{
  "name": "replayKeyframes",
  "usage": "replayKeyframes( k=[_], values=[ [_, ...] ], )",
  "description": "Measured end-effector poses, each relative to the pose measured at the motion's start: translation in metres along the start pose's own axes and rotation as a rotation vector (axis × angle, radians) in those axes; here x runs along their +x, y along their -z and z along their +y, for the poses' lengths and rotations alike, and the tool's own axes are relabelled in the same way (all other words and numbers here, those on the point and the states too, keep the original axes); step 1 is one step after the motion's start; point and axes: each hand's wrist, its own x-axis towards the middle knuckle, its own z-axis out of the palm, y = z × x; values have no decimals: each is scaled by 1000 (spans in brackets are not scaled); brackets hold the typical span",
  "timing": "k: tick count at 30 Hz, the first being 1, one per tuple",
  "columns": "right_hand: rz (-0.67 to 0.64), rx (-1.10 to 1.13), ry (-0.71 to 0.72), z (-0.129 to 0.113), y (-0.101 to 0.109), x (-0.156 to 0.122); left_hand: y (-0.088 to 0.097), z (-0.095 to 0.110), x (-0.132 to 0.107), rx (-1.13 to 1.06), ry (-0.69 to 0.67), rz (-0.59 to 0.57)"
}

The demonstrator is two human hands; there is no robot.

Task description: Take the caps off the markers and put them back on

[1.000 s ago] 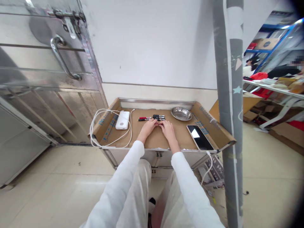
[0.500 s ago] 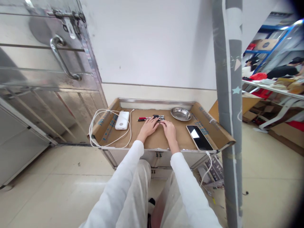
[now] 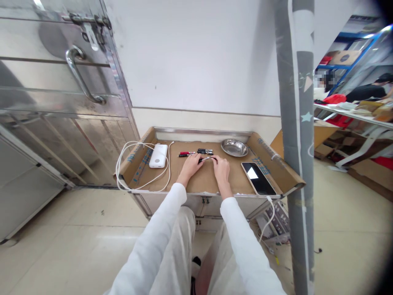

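Observation:
A dark pen with a silvery middle (image 3: pixel 206 158) is held level between my two hands, just above the cardboard-lined top. My left hand (image 3: pixel 190 166) is closed, its fingertips pinching the pen's left end. At the other end, the fingertips of my right hand (image 3: pixel 221 168) grip it; they hide that tip. Beyond my left fingers lie a red pen (image 3: pixel 190 153) and a black one (image 3: pixel 184 155), side by side. Right of these, more black pen pieces with silvery ends (image 3: pixel 204 151) lie together; whether they are whole pens I cannot tell.
A shiny metal bowl (image 3: pixel 234 147) stands at the back right, with a phone (image 3: pixel 258 178) in front of it. On the left sit a white power bank (image 3: pixel 158 156) and its looped cable (image 3: pixel 168 174). Folded cardboard walls (image 3: pixel 273 164) edge the top. A grey wrapped pole (image 3: pixel 297 164) rises at right.
My hands have lifted a pen from the group and now hold it between them. My left fingers have drawn back toward me, uncovering the pens behind.

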Motion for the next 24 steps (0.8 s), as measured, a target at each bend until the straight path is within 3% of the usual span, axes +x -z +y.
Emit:
replayKeyframes(
  k=[6,11,16,20,24],
  values=[
    [-18,29,95,-4,1,0,1,0,0,32,-18,14],
    [-221,187,347,-9,2,-1,-1,-2,0,65,38,63],
    [-227,222,260,-9,-4,-1,-2,-2,-1,177,134,148],
    [-232,167,150,-6,-13,0,-1,5,-7,287,318,208],
    [-207,119,183,-6,-20,3,-2,15,-11,358,421,155]
  ],
)
